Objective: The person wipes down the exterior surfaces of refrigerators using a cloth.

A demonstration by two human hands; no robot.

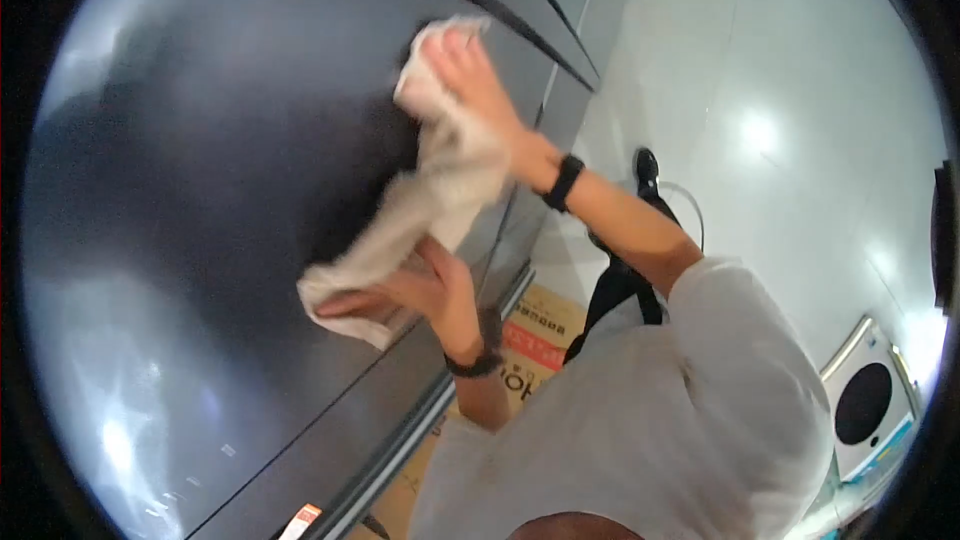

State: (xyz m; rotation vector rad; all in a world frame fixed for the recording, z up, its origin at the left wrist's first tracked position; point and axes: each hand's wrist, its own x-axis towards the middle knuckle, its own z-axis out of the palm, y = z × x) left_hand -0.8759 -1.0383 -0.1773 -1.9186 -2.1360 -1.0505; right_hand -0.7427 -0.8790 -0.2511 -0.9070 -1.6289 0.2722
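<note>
Cloth (440, 175) lies bunched against the dark panel (210, 170), stretching between 2 hands. The right hand (468, 70), arm extended, lays open fingers over 1 end; the left hand (425, 290) rests open on the other, fingers outstretched, thumb apart.

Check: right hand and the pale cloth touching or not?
Touching. The head view shows the right hand lying on the cloth, fingers over its upper end.

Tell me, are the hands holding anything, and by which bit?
Yes, a pale cloth. The right hand is at its upper end, the left hand at its lower end.
</note>
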